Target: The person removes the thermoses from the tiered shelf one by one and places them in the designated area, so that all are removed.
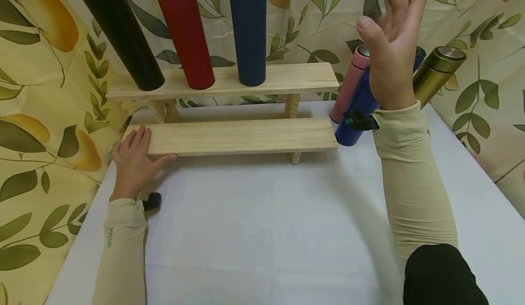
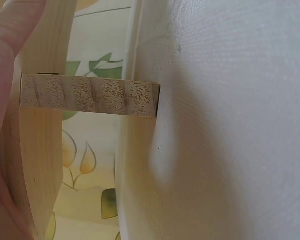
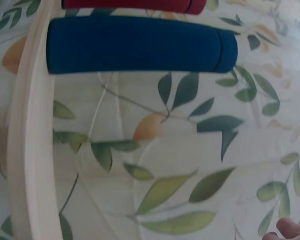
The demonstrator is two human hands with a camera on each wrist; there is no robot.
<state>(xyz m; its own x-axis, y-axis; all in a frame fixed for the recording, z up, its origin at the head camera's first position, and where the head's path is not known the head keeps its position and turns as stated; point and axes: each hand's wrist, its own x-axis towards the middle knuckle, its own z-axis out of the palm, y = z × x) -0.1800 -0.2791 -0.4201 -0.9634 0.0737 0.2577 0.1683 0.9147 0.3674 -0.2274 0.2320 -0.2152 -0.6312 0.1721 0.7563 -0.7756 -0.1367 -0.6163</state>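
Pale-wood stand (image 1: 223, 134), two tiers, one end under a hand

Left hand (image 1: 133, 163): fingers spread, straight, over the lower tier (image 1: 246, 137); thumb along its front edge; nothing enclosed.
Upper tier (image 1: 301, 76), beyond those fingertips: black bottle (image 1: 123, 36), red bottle (image 1: 186, 36), blue bottle (image 1: 247, 33).
Right hand (image 1: 393, 54): raised, fingers loosely bent, grasping nothing I can see.
Below its fingers: pink bottle (image 1: 350, 86) and deep-blue bottle (image 1: 366, 97) to the left, gold bottle (image 1: 436, 74) to the right; contact cannot be told from here.

Handling, in my judgement: the step appears to be steadying the stand; press lightly and evenly with the left fingers, lift the right fingers clear of nearby bottles.

Markings: left sleeve (image 1: 120, 255), apparently "LetsSlim"; bottles, none legible.
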